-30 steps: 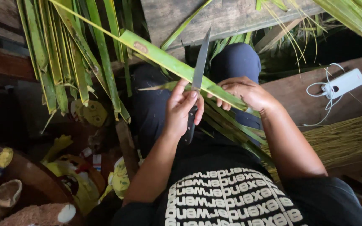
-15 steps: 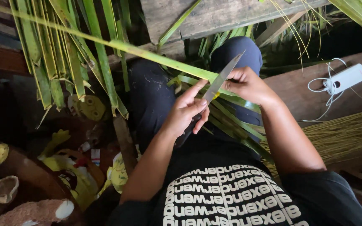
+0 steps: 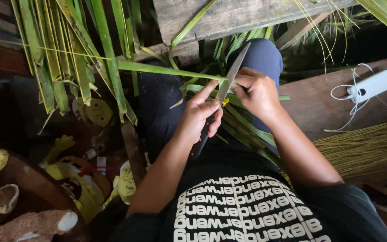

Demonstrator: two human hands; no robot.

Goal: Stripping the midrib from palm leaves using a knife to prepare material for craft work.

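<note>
- Left hand (image 3: 199, 117) was closed around the dark handle of a knife (image 3: 224, 89), forefinger stretched out along the leaf; the blade ran up and to the right, tip over the person's right knee.
- Right hand (image 3: 255, 91) was closed in a pinch on a green palm leaf strip (image 3: 166, 70), just right of the blade, fingers touching the leaf where the blade met it.
- The leaf strip ran from the hands leftward, nearly level, across the person's left thigh toward the hanging fronds.
- A small yellow bit showed at the blade's lower edge, between the two hands; what it was could not be told.
- More cut green leaves (image 3: 242, 127) lay across the lap under the right wrist, slanting down to the right.
- A bunch of long green fronds (image 3: 68, 58) hung at upper left, tips pointing down.
- A grey weathered plank (image 3: 229, 18) lay across the top, beyond the knees.
- On a brown wooden board (image 3: 319, 107) at right lay a white power bank (image 3: 371, 85) with a looped white cable, well apart from the hands.
- A sheaf of thin yellowish leaf ribs (image 3: 363, 145) lay at the right edge, beside the right forearm.
- Yellow stuffed toys (image 3: 81, 188) lay low at left, near the left elbow.
</note>
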